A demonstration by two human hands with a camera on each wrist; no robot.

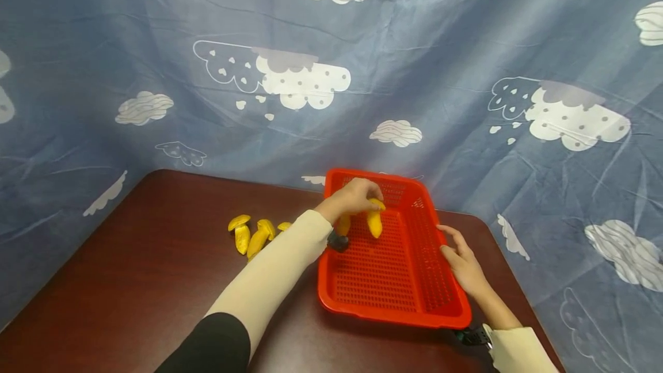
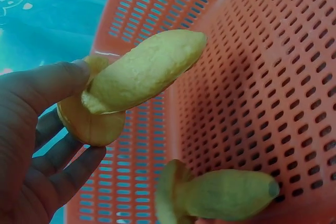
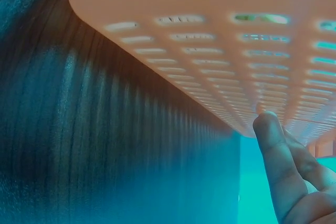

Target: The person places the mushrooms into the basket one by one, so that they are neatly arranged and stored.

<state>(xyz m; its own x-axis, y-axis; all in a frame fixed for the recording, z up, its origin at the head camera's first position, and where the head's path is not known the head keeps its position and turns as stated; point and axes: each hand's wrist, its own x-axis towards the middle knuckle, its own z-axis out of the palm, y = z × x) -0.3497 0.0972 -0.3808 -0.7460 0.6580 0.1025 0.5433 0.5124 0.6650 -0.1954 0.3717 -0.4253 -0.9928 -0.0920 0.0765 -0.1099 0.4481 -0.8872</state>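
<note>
Nearest the lens, cream-sleeved left forearm stretched diagonally across dark brown wooden desk (image 1: 129,269) into red perforated plastic basket (image 1: 393,281). Left hand (image 1: 354,197) arched over far left corner, fingers (image 2: 50,85) curled, pinching two yellow banana-shaped foam pieces (image 2: 142,72) above basket floor; another yellow piece (image 2: 226,195) lying in basket just below. Right hand (image 1: 463,263) laid along basket's right rim, fingers (image 3: 273,150) straight, touching outer wall, gripping nothing. Loose cluster of yellow pieces (image 1: 254,235) on desk, left of basket, beside forearm.
</note>
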